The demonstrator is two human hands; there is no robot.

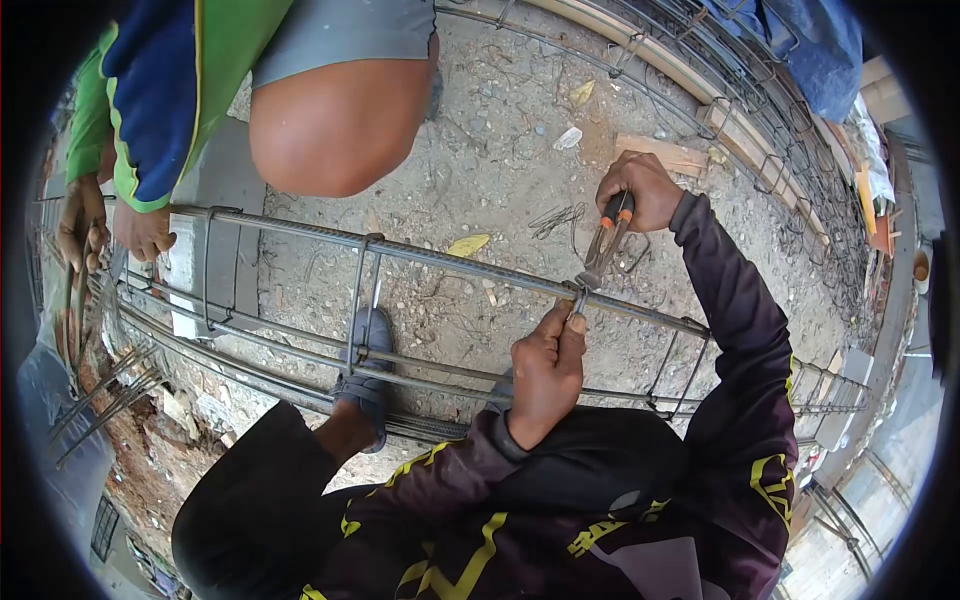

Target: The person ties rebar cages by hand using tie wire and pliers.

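My right hand (645, 190) is closed around the orange-and-black handles of a pair of end-cutting pincers (602, 247). The pincers' jaws meet the upper steel bar (460, 262) of a long rebar cage, where a stirrup crosses it. Just below that joint, my left hand (548, 375) pinches the stirrup (580, 299) between thumb and fingers, against the bar. Its fingertips are partly hidden behind the steel. Further left along the cage, another stirrup (357, 300) stands around the bars.
At the left, a co-worker's hands (145, 232) are at the cage's end, near bent rods (72, 320). Wire scraps (560, 218) and a wood piece (662, 155) lie on the gravel. More rebar cages (760, 130) curve along the upper right. My shoe (370, 350) is beneath the cage.
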